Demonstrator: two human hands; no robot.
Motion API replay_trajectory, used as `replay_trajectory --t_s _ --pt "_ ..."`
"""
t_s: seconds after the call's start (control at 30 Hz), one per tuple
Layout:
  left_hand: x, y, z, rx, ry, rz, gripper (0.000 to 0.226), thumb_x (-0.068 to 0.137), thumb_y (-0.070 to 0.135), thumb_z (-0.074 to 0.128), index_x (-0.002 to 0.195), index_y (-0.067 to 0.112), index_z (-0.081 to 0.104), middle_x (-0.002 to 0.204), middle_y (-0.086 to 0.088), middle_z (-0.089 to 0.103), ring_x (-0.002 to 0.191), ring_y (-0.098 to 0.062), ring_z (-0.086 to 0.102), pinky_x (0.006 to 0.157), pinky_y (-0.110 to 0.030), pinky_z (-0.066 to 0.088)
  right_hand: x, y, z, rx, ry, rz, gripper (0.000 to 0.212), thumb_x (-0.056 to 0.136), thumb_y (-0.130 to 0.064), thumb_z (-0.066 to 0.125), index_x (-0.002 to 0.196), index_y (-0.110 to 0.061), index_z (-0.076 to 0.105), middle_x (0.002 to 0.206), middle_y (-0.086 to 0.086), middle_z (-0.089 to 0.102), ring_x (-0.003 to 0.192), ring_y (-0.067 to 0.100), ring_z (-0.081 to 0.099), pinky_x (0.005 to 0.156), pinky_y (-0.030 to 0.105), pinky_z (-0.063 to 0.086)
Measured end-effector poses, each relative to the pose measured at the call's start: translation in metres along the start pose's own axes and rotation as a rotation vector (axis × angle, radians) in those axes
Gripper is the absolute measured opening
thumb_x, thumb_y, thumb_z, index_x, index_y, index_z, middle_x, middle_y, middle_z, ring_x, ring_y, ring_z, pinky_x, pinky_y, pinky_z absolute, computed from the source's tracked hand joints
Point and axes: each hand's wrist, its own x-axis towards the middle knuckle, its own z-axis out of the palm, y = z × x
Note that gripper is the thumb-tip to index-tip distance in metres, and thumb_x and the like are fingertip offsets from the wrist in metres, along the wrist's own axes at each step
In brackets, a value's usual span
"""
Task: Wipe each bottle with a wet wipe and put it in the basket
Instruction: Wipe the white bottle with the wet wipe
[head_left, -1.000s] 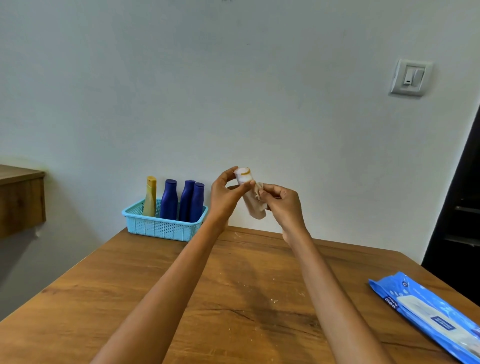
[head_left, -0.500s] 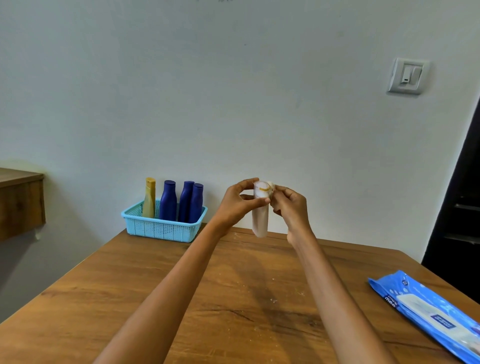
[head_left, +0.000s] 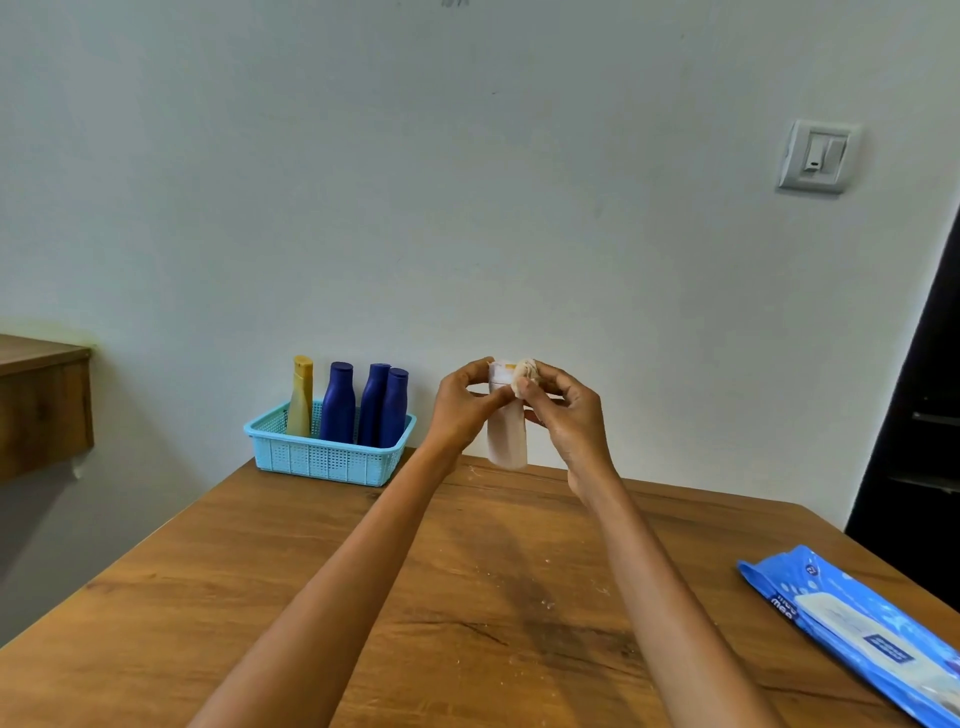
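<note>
1. We've got the pale bottle (head_left: 506, 436) upright above the table's (head_left: 467, 597) far edge, our left hand (head_left: 460, 410) pinching it near the cap.
2. Our right hand (head_left: 569, 415) has its fingers curled on a bunched wipe (head_left: 523, 376), pressed against the cap.
3. The basket (head_left: 327, 457) sits off to the left, so our left hand's nearer.
4. It's perforated plastic with four smooth bottles inside, room left at its right end, we reckon.

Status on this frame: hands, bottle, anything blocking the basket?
Left hand grips pale bottle upright, above table. Right hand pinches bunched wipe against its cap. Basket holds four bottles; path to it unobstructed.
</note>
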Motion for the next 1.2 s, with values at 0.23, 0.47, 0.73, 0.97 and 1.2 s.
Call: replay_trajectory --t_s 0.23,0.47,0.73,0.97,1.2 --pt "-0.003 0.003 0.011 0.224 0.044 0.102 0.068 0.077 0.032 0.074 0.136 0.018 0.046 0.13 -0.004 0.053 0.097 -0.018 0.057 0.088 -0.037 0.051 0.0 -0.003 -0.011 0.097 -0.014 0.156 0.023 0.085 -0.03 0.068 0.103 -0.016 0.069 0.09 0.003 0.071 0.085 0.015 0.068 0.072 0.026 0.056" --pt "-0.005 0.01 0.009 0.198 -0.078 0.088 0.068 0.08 0.025 0.073 0.139 0.014 0.042 0.128 0.0 0.053 0.093 -0.013 0.058 0.084 -0.03 0.052 0.006 0.0 -0.015 0.106 0.063 0.152 0.022 0.084 -0.019 0.069 0.102 -0.005 0.068 0.081 0.003 0.066 0.073 0.012 0.064 0.069 0.025 0.057" --pt "-0.003 0.015 0.006 -0.144 -0.113 -0.076 0.041 0.081 0.008 0.07 0.121 0.006 0.059 0.118 -0.014 0.063 0.095 -0.021 0.064 0.082 -0.034 0.056 0.01 0.001 -0.019 0.128 0.163 0.134 0.023 0.085 -0.02 0.069 0.103 -0.005 0.067 0.089 0.003 0.069 0.079 0.013 0.066 0.064 0.021 0.055" --pt "-0.009 0.015 0.022 0.061 0.069 0.083 0.042 0.076 0.019 0.077 0.114 0.016 0.059 0.105 0.005 0.063 0.079 -0.009 0.062 0.072 -0.025 0.054 0.01 0.008 -0.009 0.007 0.229 0.096 0.029 0.082 -0.032 0.071 0.102 -0.012 0.07 0.094 0.003 0.072 0.089 0.016 0.068 0.076 0.031 0.057" --pt "-0.014 0.014 0.024 0.156 -0.04 0.212 0.044 0.083 0.018 0.069 0.125 0.015 0.055 0.118 0.0 0.064 0.084 0.002 0.059 0.07 -0.005 0.045 0.01 0.006 -0.015 0.043 0.114 0.145 0.038 0.074 -0.04 0.076 0.103 -0.016 0.069 0.098 0.003 0.072 0.096 0.016 0.067 0.088 0.036 0.055"
